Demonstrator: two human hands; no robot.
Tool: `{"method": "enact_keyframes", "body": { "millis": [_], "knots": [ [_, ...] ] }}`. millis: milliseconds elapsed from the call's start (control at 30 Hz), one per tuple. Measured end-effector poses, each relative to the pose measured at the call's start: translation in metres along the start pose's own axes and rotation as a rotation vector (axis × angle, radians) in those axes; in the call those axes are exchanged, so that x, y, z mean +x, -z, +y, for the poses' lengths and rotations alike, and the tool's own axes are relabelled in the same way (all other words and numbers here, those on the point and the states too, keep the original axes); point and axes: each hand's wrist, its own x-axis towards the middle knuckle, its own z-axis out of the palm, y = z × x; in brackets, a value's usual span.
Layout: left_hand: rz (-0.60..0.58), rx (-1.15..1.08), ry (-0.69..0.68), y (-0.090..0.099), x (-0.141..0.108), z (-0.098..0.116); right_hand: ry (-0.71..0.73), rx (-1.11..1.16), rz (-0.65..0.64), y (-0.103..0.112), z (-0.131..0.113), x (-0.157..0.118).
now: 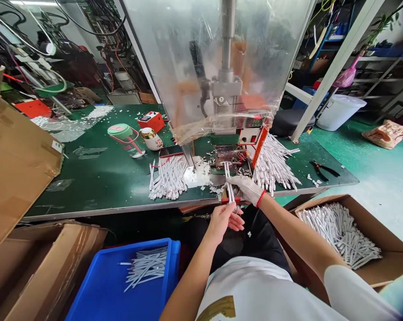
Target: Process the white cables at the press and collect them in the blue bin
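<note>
my bare left hand (220, 221) pinches the near ends of the white strips (231, 191), its lower fingers loosely open; my gloved right hand (251, 190) grips them farther up, probably to keep them lined up with the metal fixture (225, 154) just beyond. scraps litter the green table (97, 178) past my hands. the blue bin (97, 267) sits to their left, shelves (388, 58) far right.

Beyond the far edge of the green tabletop (87, 167), a glossy green floor (346, 145) runs to metal shelving (382, 58) at right, while machinery (121, 58) crowds the left under a bright strip light (37, 3).
</note>
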Motion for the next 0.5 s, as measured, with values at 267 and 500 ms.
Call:
{"method": "enact_keyframes", "body": {
  "millis": [267, 500],
  "knots": [
    [0.030, -0.002, 0.034, -0.0028, 0.0016, 0.0047, -0.040, 0.088, 0.004, -0.0034, -0.0093, 0.0005],
    [0.038, -0.012, 0.057, -0.0027, 0.0027, 0.0041, -0.044, 0.054, -0.009, 0.0005, -0.0071, 0.0034]
  ]
}}
